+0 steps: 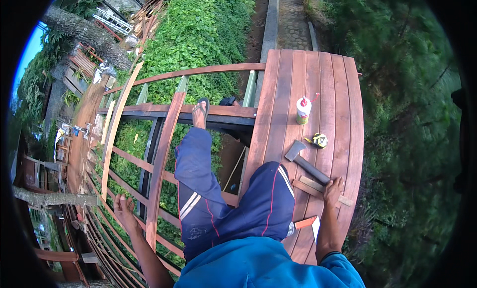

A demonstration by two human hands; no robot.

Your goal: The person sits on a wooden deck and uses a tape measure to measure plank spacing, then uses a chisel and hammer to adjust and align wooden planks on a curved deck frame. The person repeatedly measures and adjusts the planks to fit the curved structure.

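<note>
My right hand (333, 191) is closed around the handle end of a hammer (310, 168), which lies on the reddish plank decking (283, 99). Under and beside this hand are two short wood offcuts (310, 187). My left hand (125, 212) hangs over the open joists on the left, fingers apart and holding nothing. Beyond the hammer are a yellow and black tape measure (319, 140) and a white glue bottle (303, 110) with a red tip. Near my right thigh lies a try square (308, 223) with a red-orange stock, partly hidden by my leg.
I sit on the planks, my left foot (200, 112) on a beam. Open gaps show between the joists (131, 161). A loose board (165, 164) crosses them. The deck's right edge (358, 139) drops toward greenery. Another person's foot (228, 101) shows below the beam.
</note>
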